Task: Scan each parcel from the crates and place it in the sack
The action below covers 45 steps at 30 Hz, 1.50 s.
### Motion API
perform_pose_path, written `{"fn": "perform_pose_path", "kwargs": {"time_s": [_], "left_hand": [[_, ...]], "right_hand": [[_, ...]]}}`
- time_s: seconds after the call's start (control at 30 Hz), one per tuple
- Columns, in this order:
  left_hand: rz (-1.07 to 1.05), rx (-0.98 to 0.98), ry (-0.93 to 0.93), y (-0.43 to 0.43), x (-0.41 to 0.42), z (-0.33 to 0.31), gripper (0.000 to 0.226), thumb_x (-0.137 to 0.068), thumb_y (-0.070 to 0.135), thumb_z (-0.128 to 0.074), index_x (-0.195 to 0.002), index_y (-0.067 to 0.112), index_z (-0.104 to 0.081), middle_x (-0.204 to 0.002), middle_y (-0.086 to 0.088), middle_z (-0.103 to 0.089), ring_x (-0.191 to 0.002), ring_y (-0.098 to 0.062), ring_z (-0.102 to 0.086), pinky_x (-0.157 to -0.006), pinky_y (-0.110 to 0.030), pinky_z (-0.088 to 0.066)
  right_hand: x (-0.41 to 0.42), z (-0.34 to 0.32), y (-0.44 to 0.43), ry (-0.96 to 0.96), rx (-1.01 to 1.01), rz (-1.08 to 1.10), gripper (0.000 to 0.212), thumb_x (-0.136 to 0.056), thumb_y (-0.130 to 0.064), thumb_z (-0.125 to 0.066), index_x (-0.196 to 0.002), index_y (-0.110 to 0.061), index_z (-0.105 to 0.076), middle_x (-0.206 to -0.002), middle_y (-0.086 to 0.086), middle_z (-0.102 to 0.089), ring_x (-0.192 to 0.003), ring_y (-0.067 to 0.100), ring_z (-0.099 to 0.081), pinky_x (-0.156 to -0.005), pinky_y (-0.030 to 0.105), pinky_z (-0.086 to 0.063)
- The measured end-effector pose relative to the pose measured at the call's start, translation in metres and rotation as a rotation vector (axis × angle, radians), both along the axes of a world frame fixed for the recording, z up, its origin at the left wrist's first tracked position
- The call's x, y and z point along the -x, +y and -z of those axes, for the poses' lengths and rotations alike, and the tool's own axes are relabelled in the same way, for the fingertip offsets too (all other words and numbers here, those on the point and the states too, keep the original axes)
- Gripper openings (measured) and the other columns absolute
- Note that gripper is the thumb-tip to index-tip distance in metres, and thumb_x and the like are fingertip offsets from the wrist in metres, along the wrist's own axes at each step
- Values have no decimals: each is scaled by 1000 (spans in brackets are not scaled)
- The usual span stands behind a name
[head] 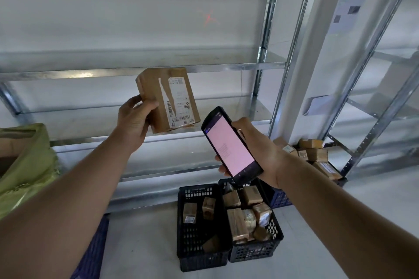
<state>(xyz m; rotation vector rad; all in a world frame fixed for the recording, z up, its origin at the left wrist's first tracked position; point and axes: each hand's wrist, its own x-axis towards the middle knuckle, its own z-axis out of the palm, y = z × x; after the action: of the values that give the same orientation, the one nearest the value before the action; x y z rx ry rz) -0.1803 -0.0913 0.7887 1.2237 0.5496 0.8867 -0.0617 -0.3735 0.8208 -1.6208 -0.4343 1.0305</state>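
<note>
- Gripping the brown parcel, your left hand holds it up, white barcode label facing you, print too blurred to read.
- Your right hand clasps the scanner, pink screen lit.
- Black crates sit near on the pale floor, metal shelving behind; green sack at left.

Left hand: we see it bare, its back and thumb facing us.
Right hand: we see it bare as well, mostly its back and wrist.
Left forearm: uncovered all the way to the picture's edge; the wide lens makes it look broader close to us.
Right forearm: uncovered likewise, widening in the same way towards us.
</note>
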Motion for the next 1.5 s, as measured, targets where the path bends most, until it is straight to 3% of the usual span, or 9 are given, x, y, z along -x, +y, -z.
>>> {"fn": "perform_pose_path", "kwargs": {"time_s": [0.13,0.23,0.37,0.43,0.53,0.83,0.97,1.13,1.5], "left_hand": [[-53,-71,65,3,-2,-5,43,-93,5,-72,-135,5,-63,-119,-6,-78,-109,-23,-75,-97,-46,-59],[-48,-130,110,6,-4,-10,37,-92,6,-73,-129,6,-66,-117,-4,-79,-107,-20,-75,-95,-43,-59],[-62,-239,180,7,-4,-17,33,-88,11,-76,-121,8,-73,-107,2,-79,-96,-9,-74,-88,-30,-53],[-90,-287,202,8,-4,-22,48,-73,23,-81,-119,9,-75,-106,0,-80,-95,-12,-73,-86,-28,-52],[-114,-310,215,13,-3,-27,67,-52,39,-82,-114,13,-77,-109,-3,-80,-104,-19,-74,-95,-33,-57],[-145,-346,271,26,-2,-33,70,-49,49,-85,-113,22,-77,-110,6,-80,-110,-22,-74,-106,-50,-56],[-162,-362,298,28,-4,-30,69,-54,47,-87,-117,20,-77,-111,9,-80,-109,-19,-74,-107,-50,-56],[-182,-371,333,32,-7,-26,42,-80,27,-89,-119,21,-76,-114,9,-79,-110,-19,-73,-108,-51,-55],[-167,-332,277,27,-11,-23,55,-48,45,-83,-100,28,-76,-108,4,-80,-108,-21,-74,-104,-49,-57]], "right_hand": [[-2,0,-9,-3,76,-83,56,-105,-60,-47,-126,-13,-70,-119,30,-75,-87,41,-75,-88,48,-61],[-4,3,-14,-15,115,-125,58,-104,-62,-47,-127,-13,-71,-112,26,-78,-102,46,-77,-101,54,-60],[-6,-2,-18,-30,151,-171,58,-105,-62,-48,-128,-13,-69,-112,25,-79,-90,40,-76,-85,42,-61],[-6,-6,-20,-26,146,-181,57,-105,-61,-48,-128,-14,-69,-117,27,-77,-90,39,-75,-80,39,-62],[-5,-11,-21,-25,137,-199,56,-105,-60,-48,-126,-13,-70,-120,28,-76,-89,39,-75,-77,38,-62],[-2,-12,-18,-32,156,-300,61,-106,-62,-42,-126,-11,-69,-115,27,-77,-88,37,-76,-64,31,-59],[-3,-7,-14,-26,142,-337,63,-106,-63,-41,-131,-11,-67,-119,28,-76,-91,39,-75,-85,43,-56],[-5,-7,-12,-7,122,-352,61,-106,-62,-41,-130,-12,-68,-120,28,-76,-90,37,-74,-82,40,-57],[-16,-4,-9,23,86,-368,63,-105,-62,-44,-131,-10,-68,-122,30,-75,-93,39,-74,-92,45,-58]]}}
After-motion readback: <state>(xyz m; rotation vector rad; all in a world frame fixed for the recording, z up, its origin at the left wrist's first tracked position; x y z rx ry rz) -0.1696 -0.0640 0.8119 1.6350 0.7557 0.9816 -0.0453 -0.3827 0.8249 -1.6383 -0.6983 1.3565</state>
